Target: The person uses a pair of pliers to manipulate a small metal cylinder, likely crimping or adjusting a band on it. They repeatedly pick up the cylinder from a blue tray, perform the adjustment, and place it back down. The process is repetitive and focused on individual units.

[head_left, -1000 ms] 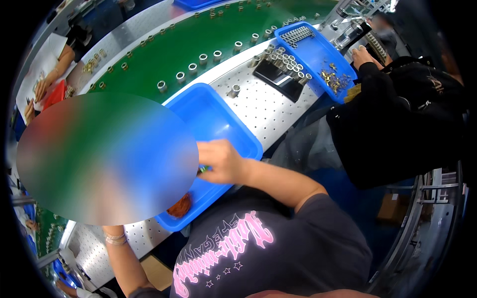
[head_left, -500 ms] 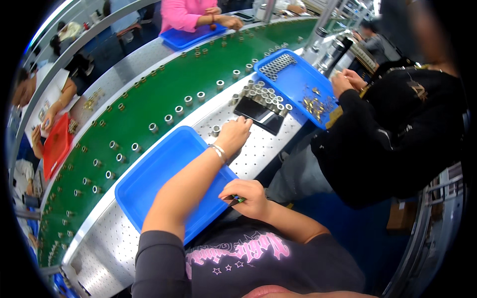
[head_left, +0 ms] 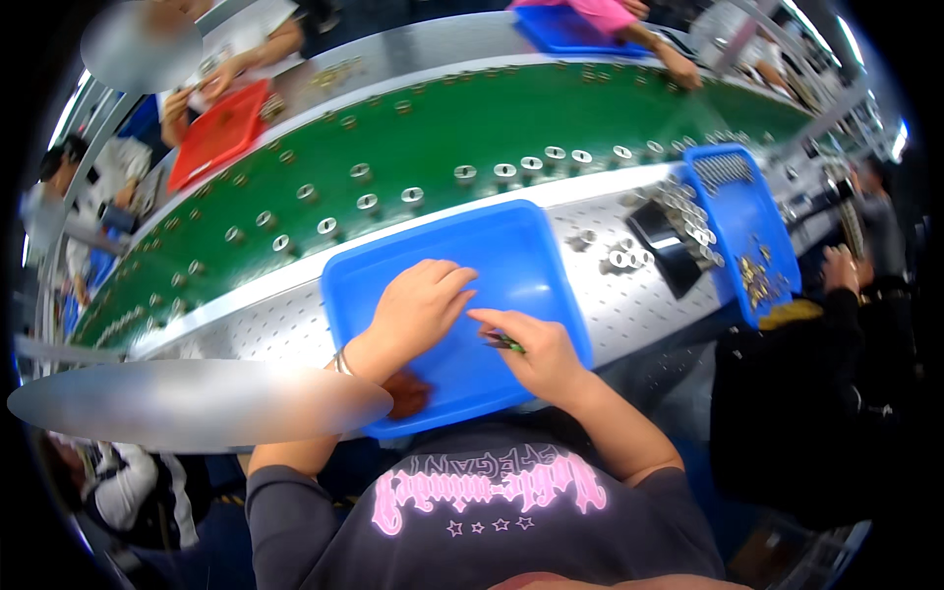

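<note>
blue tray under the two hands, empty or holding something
Not empty: the blue tray holds a reddish-brown item in its near-left corner.

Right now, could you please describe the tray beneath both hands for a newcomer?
Follow the green belt to the perforated metal ledge on its near side. There, beneath the left hand and right hand, lies the blue tray. Unlike the blue tray of metal parts rightward, it holds a reddish-brown lump.
</note>
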Demonstrator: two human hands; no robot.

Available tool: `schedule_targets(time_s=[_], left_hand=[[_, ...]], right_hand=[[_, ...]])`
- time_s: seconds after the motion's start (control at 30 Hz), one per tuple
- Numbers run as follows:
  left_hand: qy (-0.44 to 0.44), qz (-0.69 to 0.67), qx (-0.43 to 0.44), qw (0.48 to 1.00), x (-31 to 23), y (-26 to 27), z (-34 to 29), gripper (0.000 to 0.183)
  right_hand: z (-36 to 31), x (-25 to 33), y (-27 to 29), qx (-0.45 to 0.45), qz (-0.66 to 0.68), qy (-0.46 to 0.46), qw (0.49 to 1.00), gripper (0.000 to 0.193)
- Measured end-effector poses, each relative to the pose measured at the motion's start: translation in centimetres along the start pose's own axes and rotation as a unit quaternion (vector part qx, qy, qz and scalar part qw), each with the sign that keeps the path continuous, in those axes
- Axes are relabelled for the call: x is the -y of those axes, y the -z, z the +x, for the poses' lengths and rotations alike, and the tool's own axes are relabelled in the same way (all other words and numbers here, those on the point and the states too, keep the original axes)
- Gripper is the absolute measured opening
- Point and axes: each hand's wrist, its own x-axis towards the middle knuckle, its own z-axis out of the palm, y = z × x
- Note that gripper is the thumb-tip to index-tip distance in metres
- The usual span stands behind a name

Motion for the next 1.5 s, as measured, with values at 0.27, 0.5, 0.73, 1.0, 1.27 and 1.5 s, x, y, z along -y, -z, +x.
schedule_targets(time_s=[0.27, 0.5, 0.73, 1.0, 1.27, 1.5], left_hand=[[0.059, 0.025, 0.034, 0.997, 3.2, 1.2, -12.0, 0.034], [0.108, -0.089, 0.065, 0.988, 5.1, 2.7, -15.3, 0.025], [0.144, -0.112, -0.041, 0.982, 1.6, 4.4, -13.8, 0.039], [0.143, -0.213, -0.163, 0.953, 6.4, 0.1, -17.0, 0.018], [0.349, -0.482, -0.256, 0.762, 2.4, 4.2, -11.4, 0.023], [0.357, -0.627, -0.15, 0.676, 1.7, 3.0, -10.4, 0.035]], right_hand=[[9.3, -1.1, -5.0, 0.079, -0.07, 0.071, 0.992, 0.013], [21.9, -3.1, -8.5, 0.059, -0.246, 0.005, 0.967, 0.015], [27.0, -6.6, -12.2, 0.073, -0.422, 0.031, 0.903, 0.012], [26.8, -6.7, -12.5, 0.041, -0.429, 0.038, 0.902, 0.012], [16.7, -0.8, -8.8, 0.144, 0.059, 0.046, 0.987, 0.02], [9.5, 1.7, -5.6, 0.191, 0.1, -0.106, 0.971, 0.014]])
